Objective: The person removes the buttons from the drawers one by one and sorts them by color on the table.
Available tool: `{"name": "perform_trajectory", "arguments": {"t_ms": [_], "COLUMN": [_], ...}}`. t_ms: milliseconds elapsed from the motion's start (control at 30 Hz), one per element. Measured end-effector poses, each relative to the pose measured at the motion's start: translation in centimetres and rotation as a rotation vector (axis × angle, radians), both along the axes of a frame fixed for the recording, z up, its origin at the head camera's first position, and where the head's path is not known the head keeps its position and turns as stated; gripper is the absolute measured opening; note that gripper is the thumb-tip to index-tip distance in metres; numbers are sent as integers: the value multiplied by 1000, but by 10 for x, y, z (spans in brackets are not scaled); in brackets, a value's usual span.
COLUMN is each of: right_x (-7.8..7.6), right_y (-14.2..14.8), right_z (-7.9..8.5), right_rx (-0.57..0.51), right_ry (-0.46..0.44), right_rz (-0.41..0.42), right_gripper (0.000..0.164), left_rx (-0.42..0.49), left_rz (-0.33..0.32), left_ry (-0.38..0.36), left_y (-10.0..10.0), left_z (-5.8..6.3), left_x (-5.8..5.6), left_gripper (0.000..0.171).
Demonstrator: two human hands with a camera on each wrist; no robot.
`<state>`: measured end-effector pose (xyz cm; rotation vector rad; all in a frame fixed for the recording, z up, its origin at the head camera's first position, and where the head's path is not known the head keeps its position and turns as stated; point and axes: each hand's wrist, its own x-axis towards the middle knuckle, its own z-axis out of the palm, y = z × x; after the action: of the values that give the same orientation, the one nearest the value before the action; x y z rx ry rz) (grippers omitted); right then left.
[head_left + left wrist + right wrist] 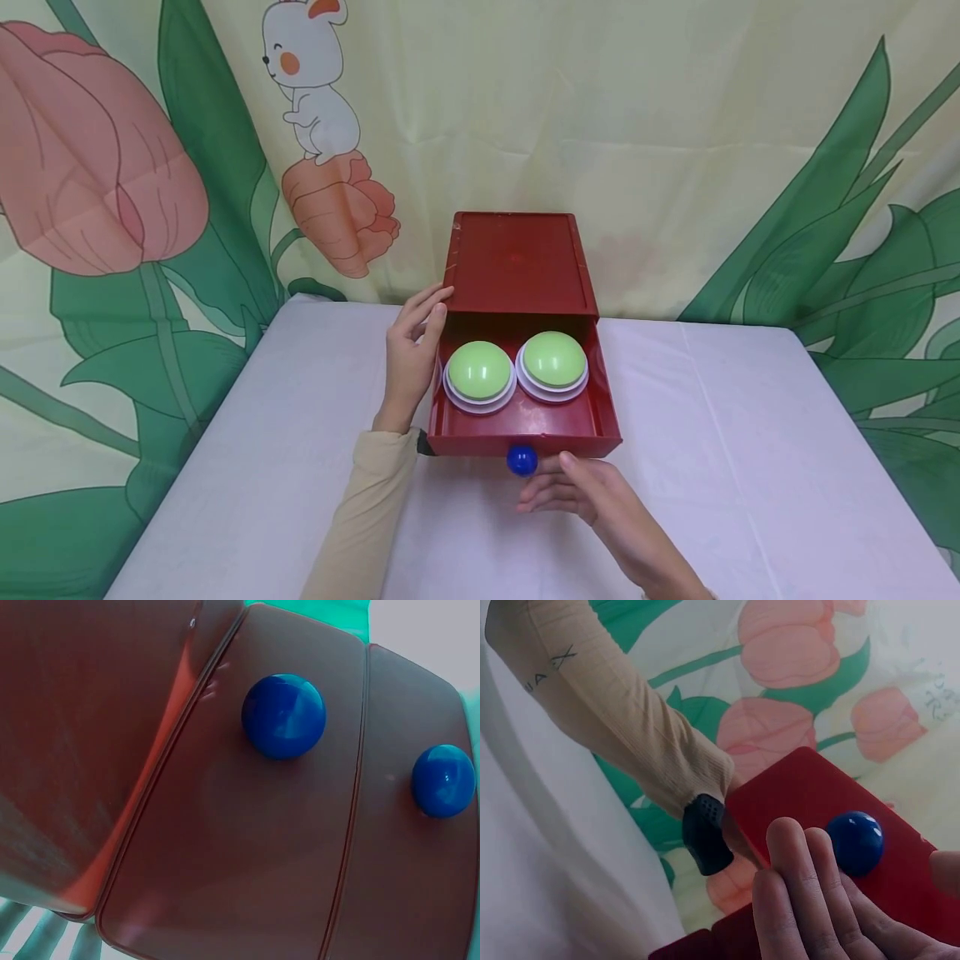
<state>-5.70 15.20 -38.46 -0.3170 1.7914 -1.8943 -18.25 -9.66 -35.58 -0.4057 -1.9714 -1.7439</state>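
A red drawer unit [513, 262] stands on the table with its upper drawer [517, 425] pulled out toward me. Inside the drawer lie two domed green pieces with white rims, a left one [480, 371] and a right one [555, 360], side by side. My left hand [412, 350] rests against the unit's left side with fairly straight fingers. Beside the drawer's blue knob [522, 460] is my right hand [585, 492], its fingers extended and index finger close by the knob. The right wrist view shows these fingers [802, 892] in front of the knob [855, 843].
Two lower drawer fronts with blue knobs, one [283, 716] and another [443, 781], appear in the left wrist view. A white cloth [697, 467] covers the table. Behind the unit hangs a printed curtain [622, 150]. My left wrist bears a black device [707, 835].
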Motion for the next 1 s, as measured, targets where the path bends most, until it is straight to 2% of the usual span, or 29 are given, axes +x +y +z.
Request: {"name": "perform_trajectory", "arguments": {"t_ms": [233,500,733,1000], "right_x": [1,4,6,6], "right_y": [10,25,30,39], "right_z": [6,16,25,36], "right_rx": [11,10,56,64], "right_ry": [33,147,153,219], "right_rz": [-5,-4,-17,-6], "right_gripper": [56,50,48,45], "left_rx": [11,-3,-28,-40], "left_rz": [1,-2,-1,-13], "left_ry": [1,-3,-40,-78], "left_y": [1,3,2,-1], "left_z": [0,2,5,11], "left_x": [0,1,4,7], "left_gripper": [32,32,33,34]}}
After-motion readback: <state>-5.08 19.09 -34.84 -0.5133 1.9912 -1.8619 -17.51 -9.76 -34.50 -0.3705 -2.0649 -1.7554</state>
